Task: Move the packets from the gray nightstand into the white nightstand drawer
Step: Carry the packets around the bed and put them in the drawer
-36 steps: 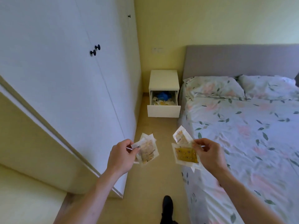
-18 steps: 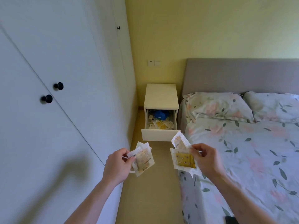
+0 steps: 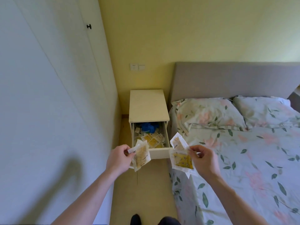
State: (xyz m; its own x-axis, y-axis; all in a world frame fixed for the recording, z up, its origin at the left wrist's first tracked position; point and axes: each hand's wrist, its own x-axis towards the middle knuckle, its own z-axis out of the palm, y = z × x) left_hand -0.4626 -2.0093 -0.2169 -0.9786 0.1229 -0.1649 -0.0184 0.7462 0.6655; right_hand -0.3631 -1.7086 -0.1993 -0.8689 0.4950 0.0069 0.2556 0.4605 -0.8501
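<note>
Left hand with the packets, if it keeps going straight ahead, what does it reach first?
Probably the open drawer of the white nightstand: its front panel lies just beyond the left hand and its clear packets. Depth is unclear.

Your left hand (image 3: 119,159) covers the near edges of its packets (image 3: 141,154); how many it pinches you can't tell. Same for the right hand (image 3: 203,160) and its packets (image 3: 181,157). Drawer (image 3: 159,153) contents sit partly behind both bundles, and their print is too small to read. The bed (image 3: 243,159) runs off the right edge.
</note>
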